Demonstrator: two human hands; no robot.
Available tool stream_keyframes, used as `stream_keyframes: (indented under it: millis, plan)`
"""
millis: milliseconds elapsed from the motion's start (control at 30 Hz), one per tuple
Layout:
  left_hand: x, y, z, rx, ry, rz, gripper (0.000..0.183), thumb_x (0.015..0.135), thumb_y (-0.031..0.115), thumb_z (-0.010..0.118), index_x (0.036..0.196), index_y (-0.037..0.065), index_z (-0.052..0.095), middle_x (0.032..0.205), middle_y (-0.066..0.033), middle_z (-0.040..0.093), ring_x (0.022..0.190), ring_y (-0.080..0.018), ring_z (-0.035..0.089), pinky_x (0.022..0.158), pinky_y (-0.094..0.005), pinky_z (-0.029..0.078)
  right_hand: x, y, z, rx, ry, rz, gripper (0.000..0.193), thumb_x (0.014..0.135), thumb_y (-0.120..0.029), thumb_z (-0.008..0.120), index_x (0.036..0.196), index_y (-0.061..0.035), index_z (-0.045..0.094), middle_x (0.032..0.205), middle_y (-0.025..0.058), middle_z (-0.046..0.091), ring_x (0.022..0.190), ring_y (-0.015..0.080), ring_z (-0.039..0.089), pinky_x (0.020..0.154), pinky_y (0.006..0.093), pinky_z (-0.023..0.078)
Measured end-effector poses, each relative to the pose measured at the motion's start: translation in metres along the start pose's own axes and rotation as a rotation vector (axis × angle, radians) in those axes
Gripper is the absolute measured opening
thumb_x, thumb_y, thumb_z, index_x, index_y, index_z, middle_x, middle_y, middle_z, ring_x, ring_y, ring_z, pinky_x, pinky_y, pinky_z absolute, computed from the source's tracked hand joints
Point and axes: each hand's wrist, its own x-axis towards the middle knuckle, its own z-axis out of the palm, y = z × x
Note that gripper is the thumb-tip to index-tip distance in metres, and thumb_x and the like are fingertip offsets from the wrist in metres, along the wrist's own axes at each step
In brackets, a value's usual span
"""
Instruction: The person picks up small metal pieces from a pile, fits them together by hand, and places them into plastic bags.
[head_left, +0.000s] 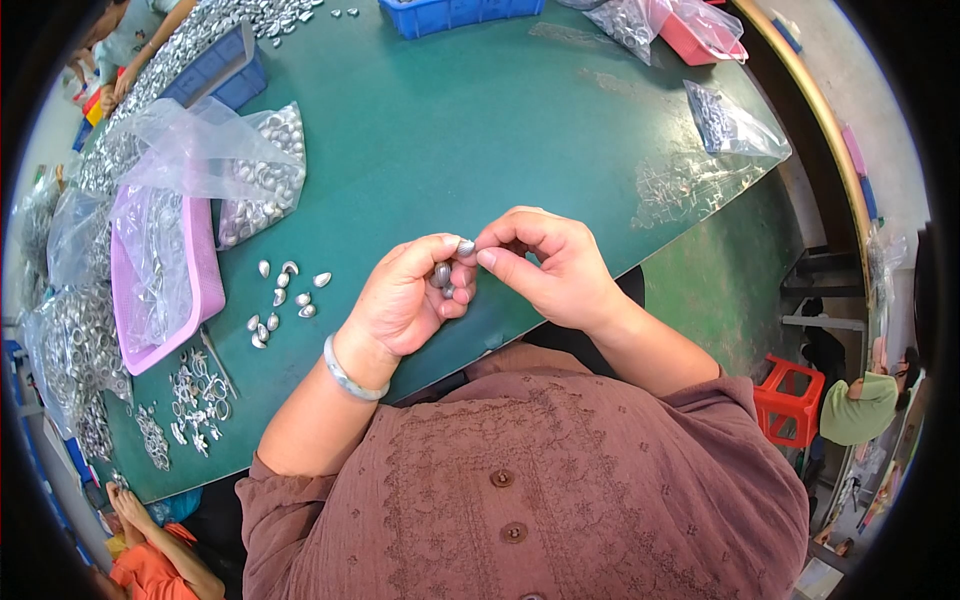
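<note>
Just off centre toward 12 o'clock, at the meeting fingertips of the left hand (392, 292) and right hand (552, 265), a small silver-grey piece (466, 247), smooth, rounded and shiny, partly covered by fingers. Near it toward 7 o'clock, within the curled left fingers, a second rounded piece (442, 274), long side roughly along 12 to 6. Just beside that at 6 o'clock, a third piece (448, 291), mostly hidden.

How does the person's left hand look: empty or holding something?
Holding something: the left hand has one silvery piece at its thumb tip, and more silvery pieces lie within its curled fingers.
</note>
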Motion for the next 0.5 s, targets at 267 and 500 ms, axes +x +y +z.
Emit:
stream_keyframes:
  millis: [267,500]
  plan:
    - [0.0000,-0.0018,0.0001,-0.008,0.001,-0.021,0.020,0.085,0.021,0.047,0.076,0.005,0.055,0.063,-0.0020,0.049,0.055,-0.0121,0.045,0.043,-0.0196,0.034,0.0009,-0.0007,0.0025,0.068,0.006,0.032,0.005,0.080,-0.004,0.057,0.079,0.0007,0.058,0.072,0.0019,0.058,0.063,0.0043,0.053,0.055,0.0182,0.042]
    - [-0.0006,-0.0017,0.0019,0.021,0.009,-0.004,0.020,0.085,0.020,0.047,0.076,0.004,0.055,0.062,-0.0016,0.049,0.054,-0.0114,0.045,0.044,-0.0193,0.034,0.0007,-0.0009,0.0021,0.093,-0.006,0.041,0.006,0.080,-0.005,0.057,0.078,0.0005,0.058,0.072,0.0021,0.058,0.063,0.0045,0.054,0.055,0.0182,0.043]
